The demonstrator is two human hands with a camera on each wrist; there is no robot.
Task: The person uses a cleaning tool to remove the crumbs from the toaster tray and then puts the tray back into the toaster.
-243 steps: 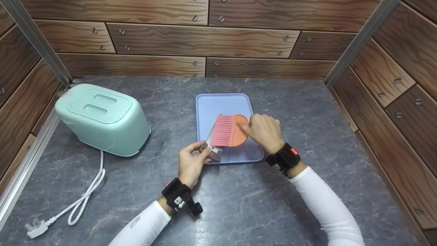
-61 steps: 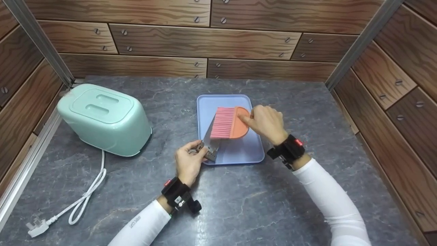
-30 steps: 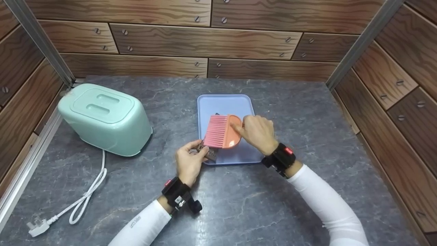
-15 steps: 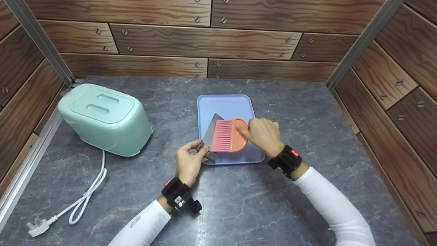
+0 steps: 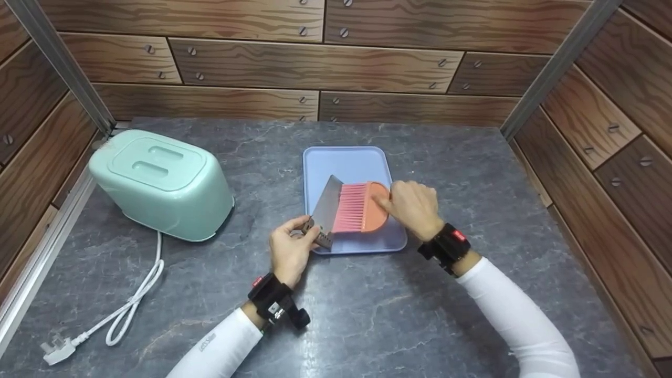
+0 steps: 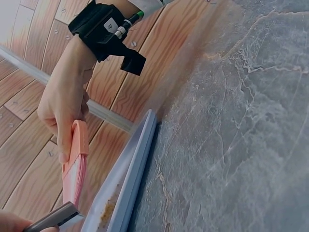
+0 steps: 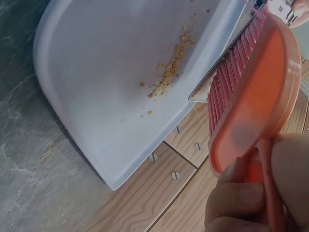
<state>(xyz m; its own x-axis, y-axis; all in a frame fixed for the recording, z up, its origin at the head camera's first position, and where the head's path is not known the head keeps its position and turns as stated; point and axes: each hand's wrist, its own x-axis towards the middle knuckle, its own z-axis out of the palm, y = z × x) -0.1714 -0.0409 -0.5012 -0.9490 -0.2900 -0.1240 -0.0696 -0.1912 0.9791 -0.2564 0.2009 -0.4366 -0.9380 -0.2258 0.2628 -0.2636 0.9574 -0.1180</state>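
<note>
Nearest me, the left hand (image 5: 290, 249) pinches one end of the metal plate (image 5: 324, 205) between thumb and fingers, holding it slanted above the near left part of the blue tray (image 5: 349, 160). Just beyond, the right hand (image 5: 417, 210) is closed around the orange brush (image 5: 376, 210), thumb along its back. Compared with half a second ago, that brush has shifted to the right, away from my left hand, baring more of the plate; I read this as the outward part of a sweeping stroke. Whether the bristle tips press on the metal or only skim its edge, I can't quite tell from here. Below, crumbs (image 7: 170, 72) lie scattered in the tray, so the brushing seems to be working, though I can't judge the plate clean. Farther off, the green toaster (image 5: 163, 184) stands well apart, before the wooden wall (image 5: 315, 63).
</note>
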